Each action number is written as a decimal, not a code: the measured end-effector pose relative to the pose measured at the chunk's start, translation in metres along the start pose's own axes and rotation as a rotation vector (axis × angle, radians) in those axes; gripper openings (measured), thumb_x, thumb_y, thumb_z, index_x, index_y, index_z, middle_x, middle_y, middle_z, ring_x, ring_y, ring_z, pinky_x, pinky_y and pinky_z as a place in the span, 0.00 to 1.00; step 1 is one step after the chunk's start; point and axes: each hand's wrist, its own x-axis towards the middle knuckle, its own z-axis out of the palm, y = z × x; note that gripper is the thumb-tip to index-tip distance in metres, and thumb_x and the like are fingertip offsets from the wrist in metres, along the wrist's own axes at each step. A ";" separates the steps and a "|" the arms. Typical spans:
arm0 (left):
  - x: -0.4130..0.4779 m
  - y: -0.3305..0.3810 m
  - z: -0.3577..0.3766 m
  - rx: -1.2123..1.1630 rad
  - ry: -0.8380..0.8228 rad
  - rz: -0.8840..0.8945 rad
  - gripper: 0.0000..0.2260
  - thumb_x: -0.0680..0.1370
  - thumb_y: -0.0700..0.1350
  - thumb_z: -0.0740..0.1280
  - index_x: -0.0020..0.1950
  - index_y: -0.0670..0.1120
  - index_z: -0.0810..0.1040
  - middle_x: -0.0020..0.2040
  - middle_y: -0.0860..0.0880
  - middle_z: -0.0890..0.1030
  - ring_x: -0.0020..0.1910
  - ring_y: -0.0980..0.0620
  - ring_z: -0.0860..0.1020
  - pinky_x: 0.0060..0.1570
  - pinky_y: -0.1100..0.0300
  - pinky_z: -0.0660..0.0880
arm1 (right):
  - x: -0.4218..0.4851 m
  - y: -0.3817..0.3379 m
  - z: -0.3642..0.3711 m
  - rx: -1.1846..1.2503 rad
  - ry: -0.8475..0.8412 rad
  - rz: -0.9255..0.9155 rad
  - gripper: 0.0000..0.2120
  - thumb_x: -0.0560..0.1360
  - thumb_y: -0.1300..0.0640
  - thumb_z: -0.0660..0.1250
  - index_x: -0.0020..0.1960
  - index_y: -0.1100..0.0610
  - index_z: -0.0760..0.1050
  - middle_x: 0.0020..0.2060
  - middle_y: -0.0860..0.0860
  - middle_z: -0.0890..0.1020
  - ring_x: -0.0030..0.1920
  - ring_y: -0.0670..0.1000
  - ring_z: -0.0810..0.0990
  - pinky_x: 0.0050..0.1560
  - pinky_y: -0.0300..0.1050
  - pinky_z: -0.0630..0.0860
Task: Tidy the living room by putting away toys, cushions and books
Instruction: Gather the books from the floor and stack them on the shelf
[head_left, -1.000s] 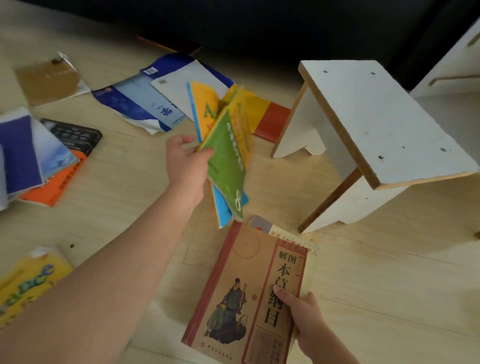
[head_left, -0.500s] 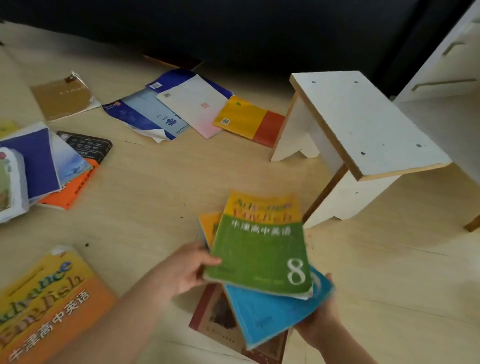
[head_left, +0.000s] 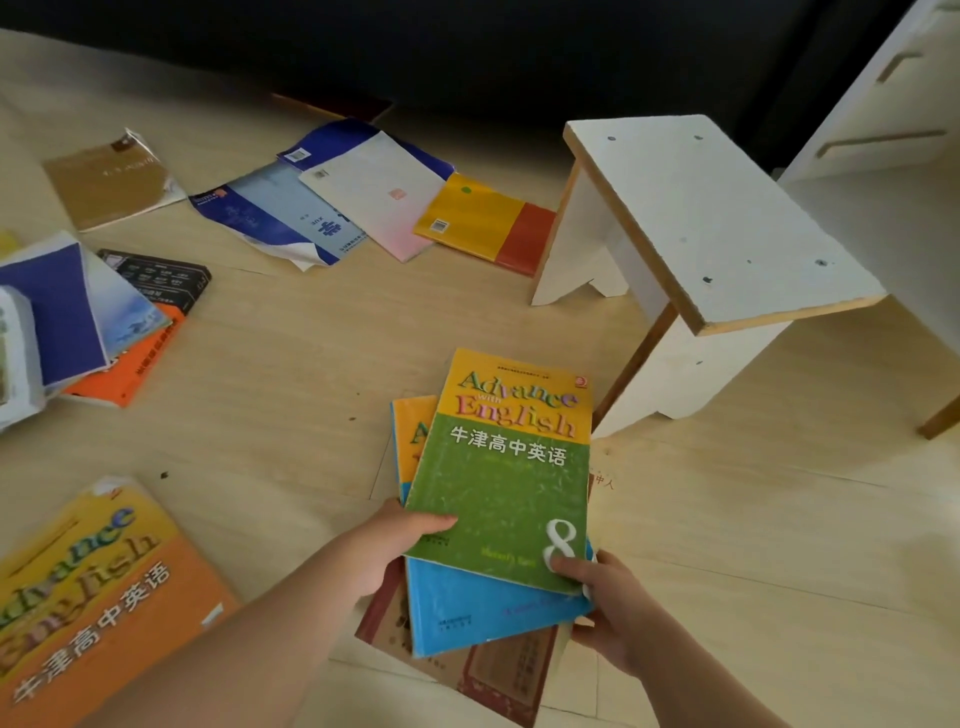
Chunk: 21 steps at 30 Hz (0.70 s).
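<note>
Books (head_left: 498, 499), green on blue on brown, lie between the grips: left grip (head_left: 384, 545) pinches the left edge, right grip (head_left: 613, 603) clamps the near corner, thumb newly on top.

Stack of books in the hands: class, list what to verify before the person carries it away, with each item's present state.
1. Left hand grips the stack's left edge: ok.
2. Right hand grips its lower right corner: ok.
3. Books squared up: not ok; green book, blue book and brown book lie fanned.
4. Stack lifted off the floor: cannot tell.
5. Floor cleared: not ok; orange book and others lie scattered.
6. White stool apart from the stack: ok.
</note>
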 end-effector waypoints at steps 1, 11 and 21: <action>0.001 -0.002 -0.003 0.002 -0.028 -0.036 0.31 0.67 0.50 0.77 0.66 0.44 0.70 0.65 0.45 0.74 0.64 0.45 0.71 0.66 0.53 0.65 | 0.000 0.000 0.000 -0.034 0.008 0.023 0.19 0.71 0.64 0.69 0.60 0.58 0.70 0.54 0.58 0.79 0.49 0.58 0.79 0.43 0.49 0.76; -0.009 -0.006 -0.024 -0.176 -0.097 -0.218 0.22 0.63 0.44 0.76 0.54 0.40 0.78 0.48 0.39 0.83 0.45 0.41 0.82 0.48 0.49 0.77 | -0.010 -0.007 0.021 0.028 -0.068 0.061 0.09 0.72 0.62 0.68 0.53 0.61 0.77 0.48 0.59 0.83 0.46 0.58 0.80 0.57 0.54 0.75; -0.155 0.054 -0.075 -0.131 0.059 -0.266 0.16 0.66 0.50 0.75 0.47 0.41 0.79 0.40 0.41 0.83 0.42 0.43 0.81 0.54 0.51 0.75 | -0.135 -0.067 0.085 0.001 -0.066 0.052 0.06 0.72 0.63 0.68 0.49 0.61 0.75 0.41 0.57 0.82 0.39 0.55 0.80 0.47 0.50 0.78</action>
